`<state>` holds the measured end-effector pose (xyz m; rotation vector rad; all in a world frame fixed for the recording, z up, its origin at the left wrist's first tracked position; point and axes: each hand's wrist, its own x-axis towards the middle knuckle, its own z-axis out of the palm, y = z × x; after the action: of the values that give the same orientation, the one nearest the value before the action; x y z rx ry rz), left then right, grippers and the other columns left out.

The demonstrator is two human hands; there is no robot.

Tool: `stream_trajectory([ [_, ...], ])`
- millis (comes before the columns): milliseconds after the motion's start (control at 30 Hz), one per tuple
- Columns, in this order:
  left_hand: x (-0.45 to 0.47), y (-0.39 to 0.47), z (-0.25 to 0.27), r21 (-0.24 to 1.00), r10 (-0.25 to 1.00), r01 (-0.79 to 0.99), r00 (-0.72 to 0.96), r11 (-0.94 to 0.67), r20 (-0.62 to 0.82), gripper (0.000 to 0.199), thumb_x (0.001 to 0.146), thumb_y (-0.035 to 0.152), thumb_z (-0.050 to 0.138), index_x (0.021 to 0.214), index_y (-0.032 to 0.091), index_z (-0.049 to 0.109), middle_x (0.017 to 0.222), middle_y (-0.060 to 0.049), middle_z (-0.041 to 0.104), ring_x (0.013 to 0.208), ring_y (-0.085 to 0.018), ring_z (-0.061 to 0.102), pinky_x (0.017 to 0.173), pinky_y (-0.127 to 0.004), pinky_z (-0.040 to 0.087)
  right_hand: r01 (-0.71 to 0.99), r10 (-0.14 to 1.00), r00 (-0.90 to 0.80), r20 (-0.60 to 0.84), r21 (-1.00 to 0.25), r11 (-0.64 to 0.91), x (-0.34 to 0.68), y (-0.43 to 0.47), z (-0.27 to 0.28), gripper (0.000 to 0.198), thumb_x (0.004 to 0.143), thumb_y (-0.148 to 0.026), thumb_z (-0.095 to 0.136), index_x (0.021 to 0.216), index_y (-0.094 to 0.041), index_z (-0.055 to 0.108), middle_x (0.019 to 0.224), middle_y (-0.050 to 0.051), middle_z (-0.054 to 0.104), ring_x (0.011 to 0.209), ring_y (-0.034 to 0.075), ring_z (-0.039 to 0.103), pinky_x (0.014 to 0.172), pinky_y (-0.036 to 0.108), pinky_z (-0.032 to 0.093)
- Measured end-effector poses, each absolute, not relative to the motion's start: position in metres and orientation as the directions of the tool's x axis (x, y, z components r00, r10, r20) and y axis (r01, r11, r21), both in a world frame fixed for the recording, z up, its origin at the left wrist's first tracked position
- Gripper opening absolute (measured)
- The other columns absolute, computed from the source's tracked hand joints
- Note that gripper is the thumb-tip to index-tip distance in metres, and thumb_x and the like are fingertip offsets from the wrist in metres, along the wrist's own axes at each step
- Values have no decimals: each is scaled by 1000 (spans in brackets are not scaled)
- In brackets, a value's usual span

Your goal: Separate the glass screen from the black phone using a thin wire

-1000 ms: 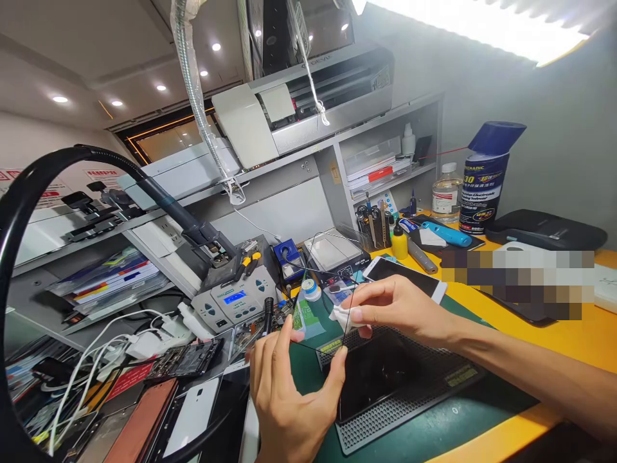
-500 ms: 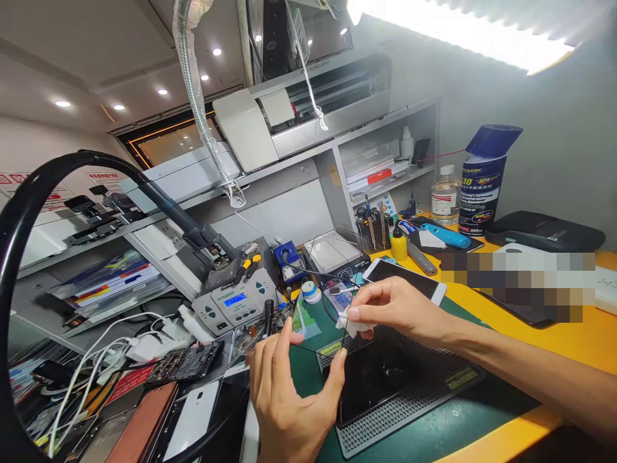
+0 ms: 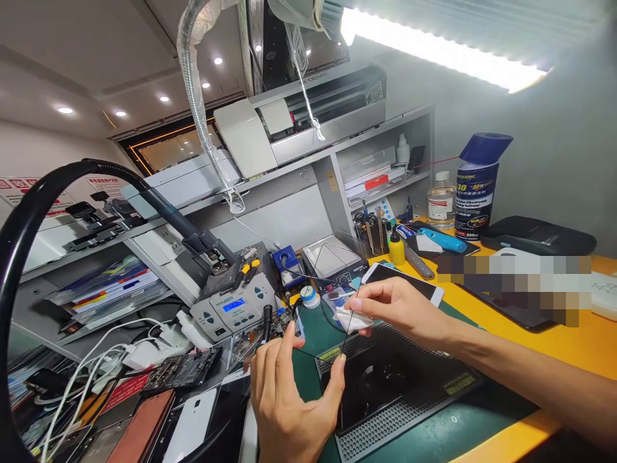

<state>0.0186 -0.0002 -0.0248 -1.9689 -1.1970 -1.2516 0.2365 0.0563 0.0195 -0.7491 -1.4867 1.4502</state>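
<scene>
While the left hand [image 3: 296, 392] grips a thin clear sheet [image 3: 324, 307] by its edges between thumb and fingertips, the right hand [image 3: 393, 305] pinches a white cloth [image 3: 355, 320] at the sheet's right-hand edge. The sheet is held tilted, raised above a green mat [image 3: 434, 434] on the yellow desk [image 3: 520, 432]. Below the right hand, a dark glossy panel [image 3: 373, 386] lies on a grey perforated mat [image 3: 376, 427], itself resting on the green one. Beyond the right hand lies a white-framed device [image 3: 434, 294] with a dark screen; near it stands a yellow bottle [image 3: 396, 251]. A small round container [image 3: 309, 298] is visible behind the sheet. Whether the cloth presses against the sheet cannot be determined.
</scene>
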Motion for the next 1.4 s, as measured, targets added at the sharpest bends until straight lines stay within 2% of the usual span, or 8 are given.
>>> stream_trajectory([
  [233,17,-1,-24,52,413,878,171,-475,894,72,75,27,82,138,10,50,94,-10,65,87,-27,62,82,-46,54,-158,875,-451,176,-981,115,241,59,15,39,80,-51,76,88,-14,79,72,3,70,63,15,60,67,30,48],
  [333,18,-1,-24,44,411,882,174,-468,895,72,75,27,82,137,11,50,94,-10,64,87,-27,61,82,-46,54,-162,882,-442,165,-982,102,240,60,13,38,78,-51,78,83,-13,78,75,4,71,63,15,60,66,30,49],
  [533,20,0,-22,37,398,884,172,-467,901,73,74,26,81,139,13,49,95,-10,63,87,-27,61,82,-47,53,-181,916,-377,135,-981,70,230,60,5,37,60,-43,92,74,-15,71,71,2,71,62,14,61,62,28,51],
  [700,18,0,-22,21,392,885,185,-465,901,72,74,27,82,136,9,51,94,-11,63,87,-27,60,81,-46,52,-178,920,-365,146,-980,85,229,60,4,35,68,-45,87,71,-14,71,63,1,68,59,13,59,60,27,49],
  [867,17,1,-23,33,403,881,183,-473,897,71,74,27,82,136,10,51,96,-11,63,89,-27,60,83,-46,53,-187,916,-364,172,-976,109,231,62,5,39,74,-50,81,64,-13,71,60,2,66,57,13,57,59,27,48],
  [1100,13,4,-26,-2,376,868,217,-496,901,70,74,27,82,133,5,51,96,-12,63,90,-27,60,83,-47,52,-206,922,-327,207,-968,144,233,71,-4,35,69,-46,86,68,-15,70,67,2,69,60,14,60,59,28,52],
  [1267,15,5,-27,-9,369,870,219,-493,903,67,75,27,81,131,5,53,95,-12,62,89,-27,60,83,-47,53,-184,919,-313,238,-965,187,234,72,-3,43,74,-55,78,63,-15,69,59,2,64,55,14,56,54,28,51],
  [1400,17,4,-25,-13,363,872,218,-490,906,64,76,27,80,130,5,53,93,-12,63,87,-27,60,82,-47,53,-161,921,-299,250,-964,209,234,75,-3,51,80,-64,66,68,-14,73,56,3,62,51,15,54,50,29,49],
])
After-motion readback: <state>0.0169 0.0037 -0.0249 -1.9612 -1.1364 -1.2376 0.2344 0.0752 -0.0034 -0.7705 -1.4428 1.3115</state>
